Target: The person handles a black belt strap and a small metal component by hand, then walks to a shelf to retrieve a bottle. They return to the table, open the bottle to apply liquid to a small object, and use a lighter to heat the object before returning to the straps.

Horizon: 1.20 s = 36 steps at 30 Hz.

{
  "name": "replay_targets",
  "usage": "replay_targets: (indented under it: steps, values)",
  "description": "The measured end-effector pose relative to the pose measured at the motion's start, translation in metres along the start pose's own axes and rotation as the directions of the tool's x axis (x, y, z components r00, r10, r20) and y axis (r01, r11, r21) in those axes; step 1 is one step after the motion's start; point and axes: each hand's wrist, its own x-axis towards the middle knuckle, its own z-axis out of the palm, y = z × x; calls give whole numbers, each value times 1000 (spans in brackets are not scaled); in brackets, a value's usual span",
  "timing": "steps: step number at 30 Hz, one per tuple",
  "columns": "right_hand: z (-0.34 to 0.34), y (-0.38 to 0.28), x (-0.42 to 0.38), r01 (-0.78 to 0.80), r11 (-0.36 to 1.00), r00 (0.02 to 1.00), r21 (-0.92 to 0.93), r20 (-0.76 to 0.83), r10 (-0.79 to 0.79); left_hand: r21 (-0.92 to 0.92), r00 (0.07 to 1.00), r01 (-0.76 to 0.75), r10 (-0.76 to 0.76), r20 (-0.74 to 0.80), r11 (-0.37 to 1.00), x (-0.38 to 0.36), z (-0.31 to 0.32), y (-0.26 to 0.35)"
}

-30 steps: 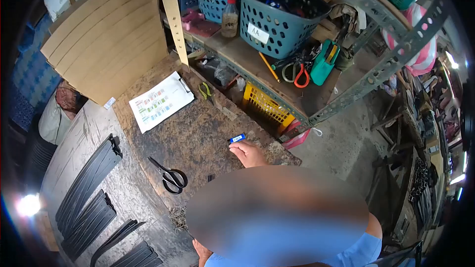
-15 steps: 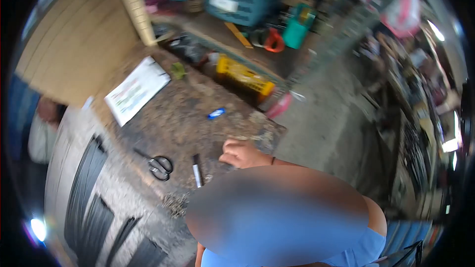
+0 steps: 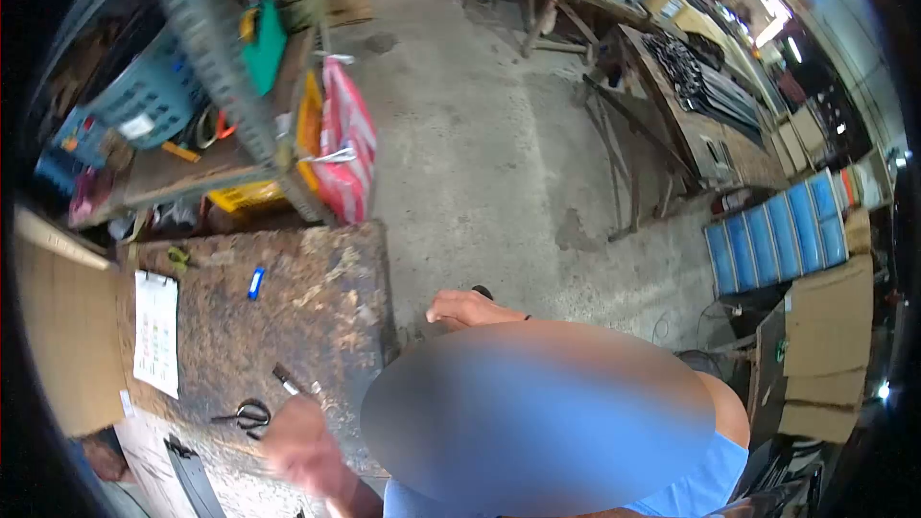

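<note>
My left hand (image 3: pixel 303 446) is smeared by motion over the near part of the worn wooden table (image 3: pixel 317 326); its fingers cannot be made out. Close beside it lie black-handled scissors (image 3: pixel 253 413) and a small dark and silver tool (image 3: pixel 286 380), perhaps a marker or blade. My right hand (image 3: pixel 468 308) is just past the table's right edge, above the floor, fingers loosely extended to the left with nothing visible in them. Farther back on the table are a small blue object (image 3: pixel 256 283), a printed white sheet (image 3: pixel 156 334) and a green item (image 3: pixel 178 258).
A metal shelf (image 3: pixel 182 173) with a blue basket (image 3: pixel 153 86) stands behind the table. A pink striped bag (image 3: pixel 345 149) hangs at its side. To the right are another worktable (image 3: pixel 710 134) with black pieces and blue drawers (image 3: pixel 777 235). Someone's head (image 3: pixel 104 460) shows lower left.
My view has swung to the right, so the table now sits farther left. My left hand has come into view. My right hand, earlier over the tabletop, is now beyond its edge.
</note>
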Motion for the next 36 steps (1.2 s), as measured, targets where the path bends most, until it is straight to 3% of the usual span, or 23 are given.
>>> replay_targets:
  steps: [1,3,6,12,14,15,17,19,20,21,23,25,27,28,29,31,33,34,35,36]
  values:
    - [-11,11,-7,-9,1000,1000,1,-24,9,-68,982,-175,179,61,982,25,30,9]
    - [-42,38,-25,10,1000,987,11,-163,-8,-196,843,-476,508,176,857,61,97,22]
    - [-105,81,-66,-147,989,949,-14,-284,137,-297,581,-700,760,292,649,92,198,17]
    - [-254,149,-174,-448,884,824,-132,-445,351,-351,269,-858,911,313,374,110,347,-2]
    - [-292,157,-207,-550,822,701,-150,-618,356,-335,220,-888,931,291,314,114,382,-12]
    - [-300,161,-223,-568,812,683,-136,-628,372,-360,204,-886,942,265,293,117,398,-20]
    - [-317,172,-245,-647,761,496,-53,-787,367,-386,209,-886,964,168,259,122,426,-43]
    - [-322,187,-254,-669,741,424,54,-792,440,-5,112,-993,961,255,117,126,453,-60]
    - [-319,204,-257,-657,749,400,81,-805,438,-446,25,-894,1000,13,28,144,478,-78]
    - [-317,217,-257,-645,757,379,105,-816,436,-451,34,-892,999,7,34,149,494,-87]
    - [-329,227,-234,-664,744,408,77,-796,447,-871,198,-461,976,86,171,158,522,-108]
    - [-352,231,-200,-626,765,488,155,-687,539,-842,155,-527,987,36,114,181,544,-142]
    - [-380,258,-171,-627,763,490,158,-681,544,-799,64,-588,992,108,124,212,555,-175]
    - [-398,270,-156,-631,763,493,140,-688,533,-997,96,-10,992,-80,-79,226,595,-195]
    - [-413,277,-148,-643,756,493,124,-689,532,-996,120,-11,989,-84,-84,231,607,-210]
    - [-450,294,-131,-660,743,477,112,-702,529,-902,246,-420,969,-7,100,247,631,-237]
    - [-486,315,-108,-653,749,464,115,-720,516,-896,264,-428,964,-3,115,274,661,-260]
    - [-508,324,-103,-680,725,458,109,-710,536,-997,338,-49,938,-80,-67,286,688,-271]
    - [-528,330,-101,-708,699,453,102,-694,560,-910,438,316,892,-112,-270,296,708,-282]
    - [-545,339,-94,-720,683,409,120,-722,558,-909,440,323,892,-101,-262,307,718,-294]
